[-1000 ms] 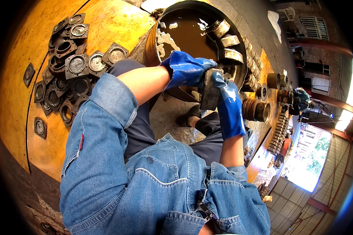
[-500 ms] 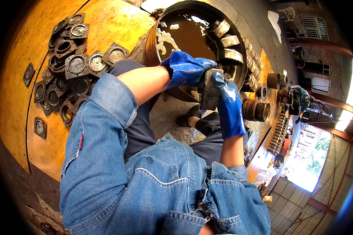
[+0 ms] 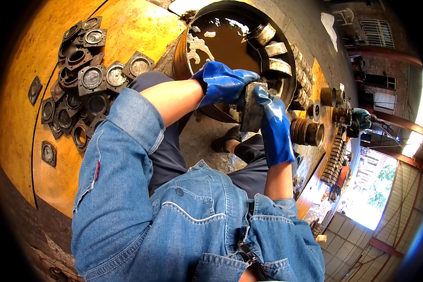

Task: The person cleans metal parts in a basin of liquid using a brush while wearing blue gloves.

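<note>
Both my hands wear blue rubber gloves and meet in front of my knees, at the near edge of a round tub (image 3: 179, 58) of brown liquid. Between them is a dark, flat-sided metal part (image 3: 253, 110), tilted on edge. My left hand (image 3: 226, 83) is closed over its upper end from the left. My right hand (image 3: 273, 123) grips it from the right, thumb along the face. The far sides of the part and several fingertips are hidden.
Curved metal blocks (image 3: 279, 66) line the tub's right inside. Left, a heap of dark square flanged castings (image 3: 91, 77) lies on yellow sheeting (image 3: 21, 117). Stacked rings (image 3: 308, 132) and a long row of parts (image 3: 333, 162) stand right. A person (image 3: 362, 118) bends farther off.
My hands and the metal part hold almost the same position. Glints on the brown liquid have shifted a little. The distant person has changed posture slightly.
</note>
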Demonstrator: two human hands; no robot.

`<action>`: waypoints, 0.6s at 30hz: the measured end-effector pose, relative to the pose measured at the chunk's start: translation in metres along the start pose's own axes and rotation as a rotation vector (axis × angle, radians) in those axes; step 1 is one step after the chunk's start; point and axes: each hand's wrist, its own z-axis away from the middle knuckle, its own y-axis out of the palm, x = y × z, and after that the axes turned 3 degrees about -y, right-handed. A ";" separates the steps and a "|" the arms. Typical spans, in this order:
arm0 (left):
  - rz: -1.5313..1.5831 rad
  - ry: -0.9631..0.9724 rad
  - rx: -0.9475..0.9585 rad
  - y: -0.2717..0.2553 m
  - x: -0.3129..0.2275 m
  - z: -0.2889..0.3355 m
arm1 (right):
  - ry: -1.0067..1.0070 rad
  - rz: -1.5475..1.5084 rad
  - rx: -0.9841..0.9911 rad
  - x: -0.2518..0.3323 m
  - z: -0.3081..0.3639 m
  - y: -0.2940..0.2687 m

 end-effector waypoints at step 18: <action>0.121 0.049 0.097 0.018 0.032 -0.012 | 0.146 0.100 -0.048 0.001 0.013 -0.001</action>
